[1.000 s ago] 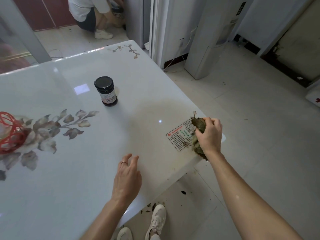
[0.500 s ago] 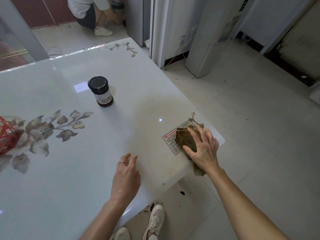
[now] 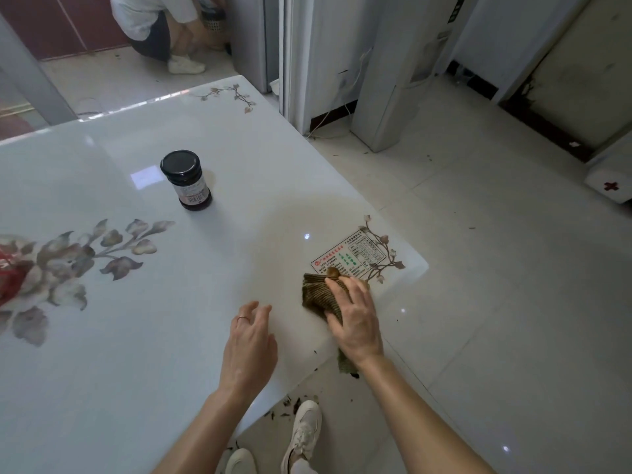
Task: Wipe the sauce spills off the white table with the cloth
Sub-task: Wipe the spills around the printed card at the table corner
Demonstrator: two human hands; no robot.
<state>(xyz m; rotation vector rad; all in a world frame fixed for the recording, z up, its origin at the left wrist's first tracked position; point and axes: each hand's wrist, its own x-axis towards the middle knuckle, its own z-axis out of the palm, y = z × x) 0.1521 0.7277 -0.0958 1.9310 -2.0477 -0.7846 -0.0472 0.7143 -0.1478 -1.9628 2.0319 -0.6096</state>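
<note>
A brown-green ribbed cloth [image 3: 316, 294] lies flat on the glossy white table [image 3: 171, 336] near its front right corner, one end hanging over the edge. My right hand [image 3: 355, 319] presses on the cloth with spread, straight fingers, just below a printed sticker [image 3: 352, 256]. My left hand [image 3: 249, 343] rests flat on the table to the left of the cloth, fingers relaxed, holding nothing. A few dark specks sit at the table edge below my right hand.
A dark jar with a black lid [image 3: 186, 179] stands upright mid-table. A red object [image 3: 8, 275] sits at the left edge. Dark crumbs lie on the tiled floor by my white shoes [image 3: 304, 432]. A person [image 3: 160, 29] crouches beyond the table's far side.
My right hand went from gripping the bunched cloth at the corner to pressing it flat, and slid it leftward off the sticker. My left hand stayed in place.
</note>
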